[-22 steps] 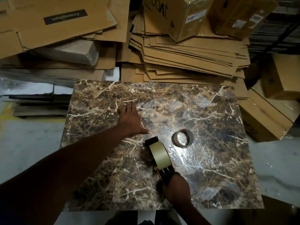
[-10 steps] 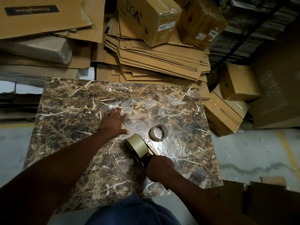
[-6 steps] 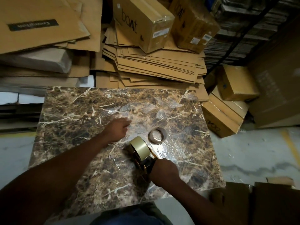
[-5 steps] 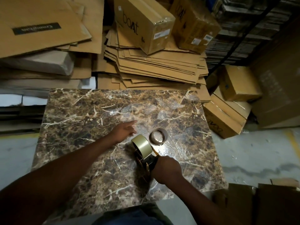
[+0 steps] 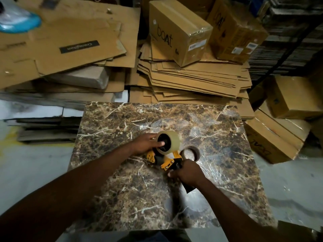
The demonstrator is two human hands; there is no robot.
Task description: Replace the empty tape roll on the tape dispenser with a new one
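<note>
Here, right hand (image 5: 187, 173) grips dispenser (image 5: 165, 160) handle — left hand (image 5: 146, 144) clasps tape roll (image 5: 168, 141).

Dim, warm indoor light falls from above onto a plastic-wrapped marble slab (image 5: 201, 123), drawing white glare along the film's wrinkles near its right side. Both forearms read almost as silhouettes, and the lower corners sink into shadow. The wide-angle lens bows the stacked cardboard (image 5: 190, 81) and pulls straight edges outward toward the frame's margins. A blue-and-white object (image 5: 17, 20) at top left is smeared by blur; the centre stays reasonably sharp.
</note>
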